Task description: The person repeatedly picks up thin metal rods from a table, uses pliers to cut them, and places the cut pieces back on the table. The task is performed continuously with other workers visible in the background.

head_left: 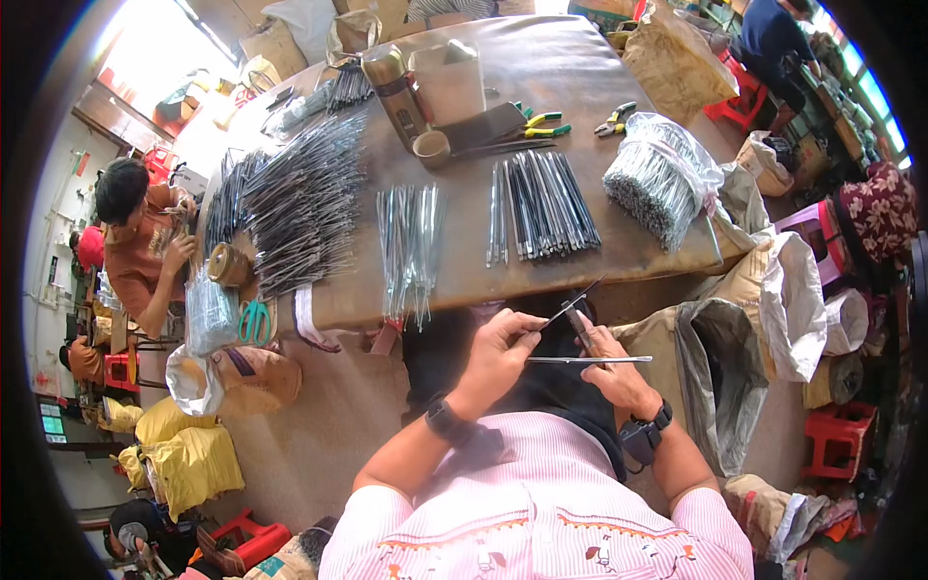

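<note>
In front of the table's near edge, my left hand [495,353] is closed, thumb and finger pinching a thin dark metal strip [572,303] that slants up to the right. My right hand [621,370] is closed around a flat dark tool [580,327], its kind unclear, which meets the strip. A silver metal rod [565,361] lies level across the fingers of my right hand and reaches toward my left. Beyond my hands, on the table [474,280], lie a small group of silver strips [411,237] and a neat row of dark and silver strips [543,205].
A large heap of dark strips [304,198] covers the table's left, near green-handled scissors [254,322]. At the right stands a plastic-wrapped bundle [662,179]. Pliers [615,118] and a flask [394,97] are farther back. Open sacks [720,377] stand right; another person [145,246] works left.
</note>
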A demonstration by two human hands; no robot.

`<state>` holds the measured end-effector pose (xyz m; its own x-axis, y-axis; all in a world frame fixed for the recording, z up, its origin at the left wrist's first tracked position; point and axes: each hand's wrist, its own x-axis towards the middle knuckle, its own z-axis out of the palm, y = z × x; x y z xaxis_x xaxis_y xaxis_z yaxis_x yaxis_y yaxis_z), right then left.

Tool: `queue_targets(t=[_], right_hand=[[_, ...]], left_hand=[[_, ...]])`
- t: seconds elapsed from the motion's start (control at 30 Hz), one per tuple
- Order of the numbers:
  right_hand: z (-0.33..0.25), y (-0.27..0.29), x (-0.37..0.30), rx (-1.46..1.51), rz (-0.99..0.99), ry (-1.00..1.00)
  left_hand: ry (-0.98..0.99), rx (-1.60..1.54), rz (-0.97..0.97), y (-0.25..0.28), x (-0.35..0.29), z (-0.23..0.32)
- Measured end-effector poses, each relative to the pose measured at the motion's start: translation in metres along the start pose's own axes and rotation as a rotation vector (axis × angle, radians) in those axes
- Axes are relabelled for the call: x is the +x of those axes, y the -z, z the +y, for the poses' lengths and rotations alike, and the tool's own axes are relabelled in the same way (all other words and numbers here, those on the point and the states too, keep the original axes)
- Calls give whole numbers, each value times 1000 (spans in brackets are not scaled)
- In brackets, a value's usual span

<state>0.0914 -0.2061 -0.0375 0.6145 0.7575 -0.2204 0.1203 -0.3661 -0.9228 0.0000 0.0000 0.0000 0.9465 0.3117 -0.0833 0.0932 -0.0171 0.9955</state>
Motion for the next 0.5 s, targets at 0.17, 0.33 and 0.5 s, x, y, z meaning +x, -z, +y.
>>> queue_targets(t=[0.17,0.33,0.5], right_hand=[[-8,-4,-1,-105,2,144],[-12,-4,-1,-154,65,124],[-7,-5,1,-187,158,192]], left_hand=[[-30,9,19,-2,0,-3],[-27,-3,21,-2,3,-7],[30,31,0,-2,3,-12]])
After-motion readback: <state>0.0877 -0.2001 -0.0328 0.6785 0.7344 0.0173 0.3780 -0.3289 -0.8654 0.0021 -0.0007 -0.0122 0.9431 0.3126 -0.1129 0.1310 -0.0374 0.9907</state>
